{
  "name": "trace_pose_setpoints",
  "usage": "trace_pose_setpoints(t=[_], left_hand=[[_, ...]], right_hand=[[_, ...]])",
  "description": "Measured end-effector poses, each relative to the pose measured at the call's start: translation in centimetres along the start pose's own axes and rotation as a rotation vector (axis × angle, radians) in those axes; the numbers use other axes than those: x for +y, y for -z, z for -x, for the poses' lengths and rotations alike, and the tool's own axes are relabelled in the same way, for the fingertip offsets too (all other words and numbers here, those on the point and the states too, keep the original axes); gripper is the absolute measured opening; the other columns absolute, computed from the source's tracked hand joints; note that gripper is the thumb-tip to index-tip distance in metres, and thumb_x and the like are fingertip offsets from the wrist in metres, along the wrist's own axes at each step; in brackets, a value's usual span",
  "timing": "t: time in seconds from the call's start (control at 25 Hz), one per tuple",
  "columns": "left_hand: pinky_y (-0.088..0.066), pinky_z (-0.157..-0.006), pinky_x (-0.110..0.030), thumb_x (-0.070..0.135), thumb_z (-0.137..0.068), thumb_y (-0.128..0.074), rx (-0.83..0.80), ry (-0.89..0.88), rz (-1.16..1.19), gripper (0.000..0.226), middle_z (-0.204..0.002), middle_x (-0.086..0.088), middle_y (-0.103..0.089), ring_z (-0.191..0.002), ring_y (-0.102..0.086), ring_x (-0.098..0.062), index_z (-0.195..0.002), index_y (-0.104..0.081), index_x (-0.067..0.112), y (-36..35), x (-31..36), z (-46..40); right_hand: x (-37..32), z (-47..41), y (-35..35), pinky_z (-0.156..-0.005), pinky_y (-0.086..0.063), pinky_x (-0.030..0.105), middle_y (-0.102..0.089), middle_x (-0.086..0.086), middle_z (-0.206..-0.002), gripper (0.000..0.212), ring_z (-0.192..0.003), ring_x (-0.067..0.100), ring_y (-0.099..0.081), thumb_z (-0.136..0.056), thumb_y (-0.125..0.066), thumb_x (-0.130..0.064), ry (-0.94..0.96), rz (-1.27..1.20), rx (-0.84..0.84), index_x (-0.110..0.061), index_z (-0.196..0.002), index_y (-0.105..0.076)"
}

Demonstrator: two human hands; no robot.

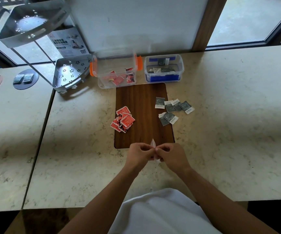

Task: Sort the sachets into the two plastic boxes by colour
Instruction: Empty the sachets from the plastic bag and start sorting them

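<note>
White cloth (161,210) fills the bottom edge, and both bare forearms reach out over it to the table (229,132). Left hand (140,153) and right hand (171,155) meet just past the near edge of the wooden board (143,105), fingers curled, and each grip pinches the same pale sachet (153,144) between them. Its tip sticks up above the knuckles and a corner shows below them; its colour is hard to tell, whitish at best.

On the board's left part lies a heap of red sachets (123,121), overlapping, a few hanging over the board's left edge onto the table. At the board's right edge lie the dark grey sachets (174,108) with white ends, in two loose clusters: some on the board, most just off it on the table.

Beyond the board's far edge stand the two clear plastic boxes, apart from each other. The orange-clipped box (116,70), at the far left corner of the board, holds red sachets. The blue-clipped box (163,69), at the far right corner, holds grey ones.

Left of the orange-clipped box stands a grey metal rack (70,73) with flower-shaped holes, an upper tier of it high to the left, and a printed carton (67,43) behind it. Far left of the board, on the neighbouring table, two dark packets (23,78) lie on a round dark disc (33,83).
</note>
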State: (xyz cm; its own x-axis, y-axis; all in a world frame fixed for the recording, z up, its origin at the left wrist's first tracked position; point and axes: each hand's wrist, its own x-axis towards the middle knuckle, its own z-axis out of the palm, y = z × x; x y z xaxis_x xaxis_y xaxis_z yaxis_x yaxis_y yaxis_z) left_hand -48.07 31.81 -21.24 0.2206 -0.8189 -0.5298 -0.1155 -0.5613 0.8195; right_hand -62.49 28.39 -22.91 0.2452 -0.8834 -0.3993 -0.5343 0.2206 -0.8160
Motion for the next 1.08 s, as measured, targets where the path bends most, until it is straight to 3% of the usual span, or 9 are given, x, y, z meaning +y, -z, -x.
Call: trace_pose_setpoints(t=[0.2,0.36,0.64,0.72,0.84,1.08], left_hand=[[-0.065,-0.069,-0.032,0.022,-0.089,-0.075,0.047,-0.042,-0.124,0.014,-0.071,-0.001,-0.078,-0.067,-0.076,-0.017,-0.082,-0.082,0.012,-0.3,-0.2,0.1],[-0.065,-0.069,-0.041,0.015,-0.088,-0.075,0.104,-0.002,-0.128,0.012,-0.071,-0.006,-0.077,-0.067,-0.075,-0.023,-0.079,-0.08,0.008,0.1,0.0,-0.3],[-0.062,-0.06,-0.027,0.018,-0.086,-0.075,0.211,-0.044,-0.29,0.01,-0.068,-0.001,-0.073,-0.063,-0.072,-0.017,-0.076,-0.076,0.014,0.7,-0.4,-0.3],[-0.064,-0.062,-0.03,0.017,-0.087,-0.074,0.207,-0.039,-0.244,0.011,-0.068,-0.003,-0.073,-0.062,-0.072,-0.018,-0.077,-0.076,0.011,0.7,-0.4,-0.3],[-0.065,-0.064,-0.035,0.016,-0.089,-0.071,0.201,-0.026,-0.184,0.012,-0.07,-0.004,-0.074,-0.064,-0.072,-0.02,-0.08,-0.076,0.01,0.7,-0.8,-0.2],[-0.063,-0.071,-0.038,0.021,-0.098,-0.06,0.15,-0.039,-0.083,0.012,-0.086,-0.005,-0.073,-0.079,-0.071,-0.021,-0.102,-0.069,0.015,0.8,-1.7,0.2]], right_hand=[[0.2,0.0,-0.5,-0.069,-0.056,0.019,-0.074,-0.005,-0.079,0.018,-0.073,0.008,-0.069,-0.097,-0.061,-0.027,0.017,0.106,0.002,-0.019,-0.094,-0.078],[0.1,-0.1,0.5,-0.059,-0.043,0.012,-0.071,-0.006,-0.072,0.016,-0.066,0.008,-0.064,-0.094,-0.064,-0.024,-0.005,0.113,0.109,-0.02,-0.084,-0.076],[1.0,0.2,1.7,-0.055,-0.041,0.009,-0.071,-0.008,-0.068,0.011,-0.061,0.003,-0.063,-0.087,-0.069,-0.022,0.007,0.171,0.202,-0.018,-0.079,-0.076],[1.0,0.1,1.8,-0.056,-0.047,0.012,-0.071,-0.007,-0.066,0.012,-0.061,0.005,-0.065,-0.088,-0.069,-0.02,-0.003,0.127,0.198,-0.019,-0.078,-0.076],[1.6,0.1,2.2,-0.066,-0.059,0.028,-0.074,-0.003,-0.069,0.012,-0.066,0.014,-0.07,-0.09,-0.068,-0.022,-0.024,0.013,0.112,-0.018,-0.083,-0.076],[1.4,0.4,1.9,-0.075,-0.063,0.039,-0.075,0.0,-0.078,0.008,-0.077,0.023,-0.073,-0.092,-0.068,-0.024,-0.058,-0.167,0.043,-0.023,-0.088,-0.075]])
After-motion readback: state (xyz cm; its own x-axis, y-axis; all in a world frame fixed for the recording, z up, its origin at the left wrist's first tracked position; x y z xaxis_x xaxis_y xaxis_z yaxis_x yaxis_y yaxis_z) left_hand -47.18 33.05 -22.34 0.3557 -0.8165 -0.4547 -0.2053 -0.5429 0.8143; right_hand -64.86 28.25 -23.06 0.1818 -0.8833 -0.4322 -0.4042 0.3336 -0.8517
